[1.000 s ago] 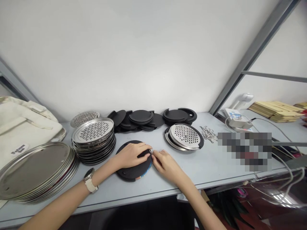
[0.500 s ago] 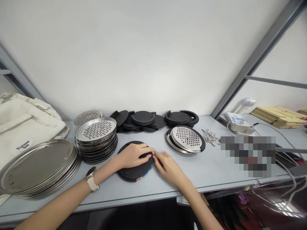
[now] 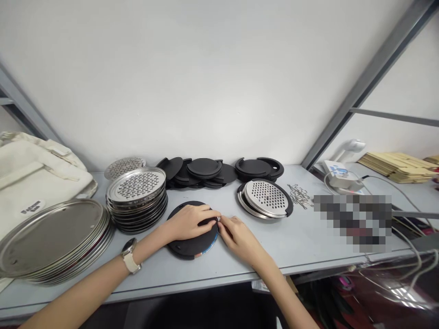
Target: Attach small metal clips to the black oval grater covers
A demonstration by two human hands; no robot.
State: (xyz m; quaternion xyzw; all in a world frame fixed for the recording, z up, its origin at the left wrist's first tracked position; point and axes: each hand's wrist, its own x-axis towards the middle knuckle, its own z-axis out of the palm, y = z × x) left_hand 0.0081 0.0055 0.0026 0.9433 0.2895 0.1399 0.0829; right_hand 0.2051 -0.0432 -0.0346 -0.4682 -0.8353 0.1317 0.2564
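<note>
A black round disc [image 3: 192,244] lies flat on the grey table [image 3: 302,242] in front of me. My left hand [image 3: 190,221] rests on top of it, fingers curled toward its right edge. My right hand [image 3: 236,235] meets it there, and its fingertips pinch a small metal clip [image 3: 218,219] at the disc's rim. A watch sits on my left wrist.
A stack of perforated metal discs [image 3: 137,194] and a stack of plain metal plates [image 3: 51,240] stand on the left. Loose black discs [image 3: 206,171] line the back. An assembled perforated disc [image 3: 265,198] and a pile of metal clips [image 3: 300,194] lie to the right. A white bag [image 3: 30,169] is at far left.
Both hands have stayed at the disc's right edge with the small metal piece. Only the camera view has shifted slightly.
</note>
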